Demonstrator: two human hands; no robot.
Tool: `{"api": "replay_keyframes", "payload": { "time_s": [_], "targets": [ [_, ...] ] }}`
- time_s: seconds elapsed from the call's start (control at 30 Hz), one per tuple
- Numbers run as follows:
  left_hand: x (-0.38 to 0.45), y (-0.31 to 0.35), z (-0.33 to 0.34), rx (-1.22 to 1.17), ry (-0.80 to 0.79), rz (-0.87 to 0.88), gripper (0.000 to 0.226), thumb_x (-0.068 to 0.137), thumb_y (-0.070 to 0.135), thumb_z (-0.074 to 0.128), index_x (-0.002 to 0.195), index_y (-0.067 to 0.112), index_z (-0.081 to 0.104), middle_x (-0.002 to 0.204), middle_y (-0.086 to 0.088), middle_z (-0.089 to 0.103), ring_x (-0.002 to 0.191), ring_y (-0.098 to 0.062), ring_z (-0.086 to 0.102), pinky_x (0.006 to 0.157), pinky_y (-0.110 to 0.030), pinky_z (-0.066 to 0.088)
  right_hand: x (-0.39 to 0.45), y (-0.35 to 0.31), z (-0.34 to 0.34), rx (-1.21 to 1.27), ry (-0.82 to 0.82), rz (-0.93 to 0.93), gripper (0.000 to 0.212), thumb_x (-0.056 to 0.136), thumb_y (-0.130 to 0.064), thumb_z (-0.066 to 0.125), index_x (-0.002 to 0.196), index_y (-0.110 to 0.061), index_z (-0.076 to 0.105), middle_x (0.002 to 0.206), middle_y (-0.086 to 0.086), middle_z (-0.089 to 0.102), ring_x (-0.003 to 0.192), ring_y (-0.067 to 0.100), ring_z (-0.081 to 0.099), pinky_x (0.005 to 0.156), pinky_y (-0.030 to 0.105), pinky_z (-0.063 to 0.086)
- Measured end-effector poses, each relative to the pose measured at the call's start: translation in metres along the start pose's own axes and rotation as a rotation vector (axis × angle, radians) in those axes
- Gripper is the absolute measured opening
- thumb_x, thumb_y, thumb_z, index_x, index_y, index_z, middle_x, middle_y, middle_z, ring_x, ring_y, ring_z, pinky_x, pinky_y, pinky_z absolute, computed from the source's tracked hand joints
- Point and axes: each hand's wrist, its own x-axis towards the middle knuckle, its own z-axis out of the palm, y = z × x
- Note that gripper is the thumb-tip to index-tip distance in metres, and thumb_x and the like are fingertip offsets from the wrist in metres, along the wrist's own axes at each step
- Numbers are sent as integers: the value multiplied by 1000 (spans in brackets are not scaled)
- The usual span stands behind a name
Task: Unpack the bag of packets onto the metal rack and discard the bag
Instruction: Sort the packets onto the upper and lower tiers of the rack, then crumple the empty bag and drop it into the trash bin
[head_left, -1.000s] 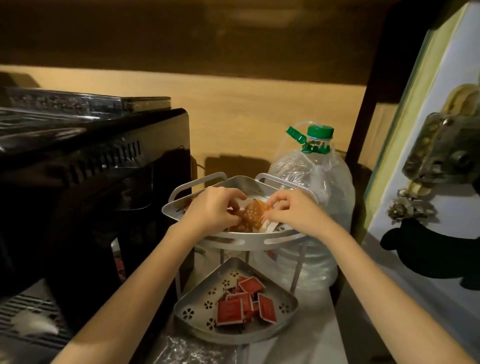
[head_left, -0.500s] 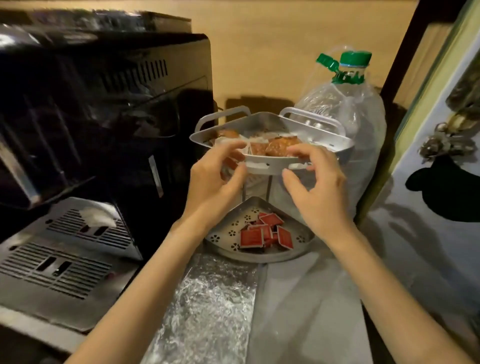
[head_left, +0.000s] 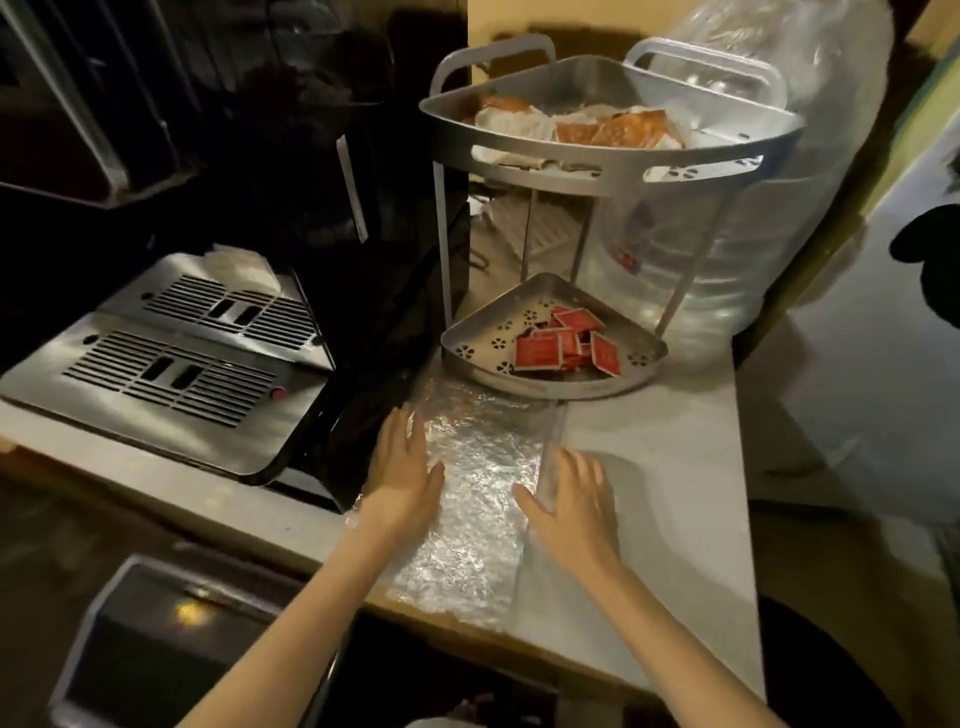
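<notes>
Head view: packets (head_left: 582, 127) fill the metal rack (head_left: 613, 171); left hand (head_left: 405, 470) and right hand (head_left: 574, 496), fingers spread wide and empty, flank the flattened bag (head_left: 478, 499) on the counter (head_left: 660, 467). Judged step: discarding the bag; next, gather and lift it.

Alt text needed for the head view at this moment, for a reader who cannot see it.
Two bare hands, left hand and right hand, reach open, palms down, over a crinkled clear plastic bag lying flat on a counter. Behind it stands a two-tier metal rack: orange packets on top, red packets below.
</notes>
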Motion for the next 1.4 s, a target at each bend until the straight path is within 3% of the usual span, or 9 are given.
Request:
{"api": "replay_keyframes", "payload": {
  "time_s": [0.2,0.4,0.5,0.6,0.77,0.97,1.2,1.27,1.4],
  "targets": [
    [-13,-7,18,126,-129,-33,62,97,38,25,146,10,0,155,-9,-14,142,-22,-15,112,-32,-7,-6,-6,21,68,-184,137,80,84,-57,48,145,-13,22,157,5,9,144,25,1,116,39,7],
    [-17,-17,25,116,-138,-27,62,97,40,23,146,8,1,156,-9,-10,143,-22,-13,112,-32,-8,-13,-16,23,431,-58,165,57,88,-31,56,140,-24,34,141,-1,41,132,19,32,107,35,30],
    [-14,-15,27,98,-164,-29,63,97,42,20,145,7,-1,156,-11,-11,142,-23,-14,113,-33,-9,-19,-22,18,760,-110,249,60,90,-25,56,142,-30,27,114,-4,50,96,8,55,78,17,45],
    [-13,-10,27,14,-188,-52,63,96,41,25,146,11,1,156,-8,-9,143,-22,-10,114,-32,-3,-13,-17,16,1009,-130,503,70,84,-18,65,143,-18,28,128,1,50,114,17,52,94,27,43],
    [-14,-4,22,-239,-79,-98,54,91,25,48,140,9,30,153,-8,20,140,-24,17,111,-32,17,-3,0,0,1132,-275,631,28,79,-5,66,106,-9,60,69,0,70,84,35,52,66,32,45],
    [-6,15,2,-735,-3,-332,64,73,29,74,127,11,45,125,-5,51,114,-20,49,98,-28,37,4,16,-33,1236,-180,511,18,80,1,58,90,-10,68,74,1,67,66,13,59,58,20,47],
    [3,33,-29,-1148,-642,-231,47,69,38,69,109,14,63,103,8,69,95,-6,64,85,-24,50,8,43,-65,1465,-123,439,26,83,6,47,98,-8,64,75,2,70,60,13,64,56,22,55],
    [9,37,-29,-1173,-661,-187,23,78,19,63,99,10,62,87,2,72,72,-5,68,62,-15,53,6,48,-70,1403,-141,421,24,84,3,50,99,-10,64,77,3,69,64,15,64,62,24,55],
    [22,42,-27,-1212,-621,-191,29,77,-3,60,105,4,60,83,-7,74,71,-12,70,66,-17,56,1,63,-73,1268,-147,415,13,85,-5,57,92,-13,65,82,5,66,65,11,67,66,27,54]
  ]
}}
